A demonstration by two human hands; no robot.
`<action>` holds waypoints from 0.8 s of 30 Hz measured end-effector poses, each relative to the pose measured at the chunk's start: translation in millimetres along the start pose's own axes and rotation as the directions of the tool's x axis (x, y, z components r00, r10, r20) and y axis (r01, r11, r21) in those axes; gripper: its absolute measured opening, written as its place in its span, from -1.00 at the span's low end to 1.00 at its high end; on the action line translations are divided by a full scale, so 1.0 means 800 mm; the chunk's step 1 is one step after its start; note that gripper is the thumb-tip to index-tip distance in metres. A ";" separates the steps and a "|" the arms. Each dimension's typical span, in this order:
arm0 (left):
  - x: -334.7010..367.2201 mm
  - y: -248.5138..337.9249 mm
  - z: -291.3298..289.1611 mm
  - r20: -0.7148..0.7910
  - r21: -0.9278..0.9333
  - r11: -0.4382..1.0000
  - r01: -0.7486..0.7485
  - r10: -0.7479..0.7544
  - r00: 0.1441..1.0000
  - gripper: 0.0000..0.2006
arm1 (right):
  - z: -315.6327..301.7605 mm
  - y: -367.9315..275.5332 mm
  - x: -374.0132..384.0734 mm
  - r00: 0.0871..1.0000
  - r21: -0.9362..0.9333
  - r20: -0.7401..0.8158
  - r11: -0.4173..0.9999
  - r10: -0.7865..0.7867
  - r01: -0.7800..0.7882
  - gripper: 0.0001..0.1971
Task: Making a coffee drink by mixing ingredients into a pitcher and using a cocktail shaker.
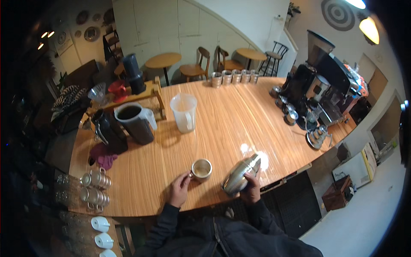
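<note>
A metal mug (201, 169) stands upright near the front edge of the wooden table, its mouth facing up. The fingers of my left hand (179, 189) are closed on its handle, at the mug's left side. To the right, my right hand (251, 187) is wrapped round a shiny metal cocktail shaker (239, 174). The shaker is tilted, its narrow end pointing away and to the right. Whether its base touches the table I cannot tell. What the mug contains is hard to make out.
On the wooden table (222, 124) stand a translucent pitcher (184, 113), a pitcher of dark liquid (136, 126), a black jug (109, 130) and a purple cloth (103, 156). Stacked metal mugs (95, 195) are at left, ribbed cups (236, 77) at the back, a coffee machine (327, 85) and gooseneck kettle (317, 138) at right.
</note>
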State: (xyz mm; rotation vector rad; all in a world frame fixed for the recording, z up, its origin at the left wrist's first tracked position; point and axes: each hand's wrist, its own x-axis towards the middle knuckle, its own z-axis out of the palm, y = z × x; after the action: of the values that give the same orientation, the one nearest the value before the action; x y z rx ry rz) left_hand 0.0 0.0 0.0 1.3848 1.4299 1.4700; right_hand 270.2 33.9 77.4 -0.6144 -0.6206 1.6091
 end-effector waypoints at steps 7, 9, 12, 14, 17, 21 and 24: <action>0.001 0.018 -0.022 0.018 0.049 0.997 -0.054 0.053 0.998 -0.73 | 0.041 -0.010 -0.011 0.660 -0.765 0.548 0.013 -0.513 0.644 0.11; 0.002 0.019 -0.018 0.017 0.038 0.998 -0.041 0.041 0.999 -0.74 | 0.081 -0.001 -0.021 0.924 -0.298 -0.115 0.899 -0.366 0.319 -0.01; 0.009 0.013 -0.020 0.043 -0.020 1.000 -0.002 0.003 0.999 -0.73 | 0.033 -0.004 -0.029 0.982 0.148 0.145 0.979 0.121 -0.143 0.03; 0.015 0.012 -0.022 0.026 0.012 1.000 -0.027 0.027 0.999 -0.73 | 0.045 -0.015 -0.030 0.944 -0.435 0.200 0.839 -0.263 0.326 0.08; 0.011 0.018 -0.018 -0.015 0.030 0.998 -0.055 0.055 0.998 -0.74 | 0.041 -0.020 -0.009 0.692 -0.800 0.530 -0.017 -0.489 0.600 0.16; 0.012 0.004 -0.009 -0.041 0.054 0.998 -0.040 0.042 0.998 -0.75 | 0.030 -0.016 -0.009 0.987 -0.027 0.158 0.999 -0.033 0.037 0.21; 0.005 0.006 -0.008 -0.013 0.013 0.999 0.044 -0.044 0.999 -0.74 | 0.009 -0.018 -0.004 0.836 -0.576 0.452 0.613 -0.313 0.541 0.21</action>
State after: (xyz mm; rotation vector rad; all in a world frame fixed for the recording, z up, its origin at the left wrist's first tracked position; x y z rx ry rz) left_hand -6.0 1.4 6.9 1.3455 1.4710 1.4462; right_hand 275.8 32.0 92.5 -0.6737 -1.5337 0.9675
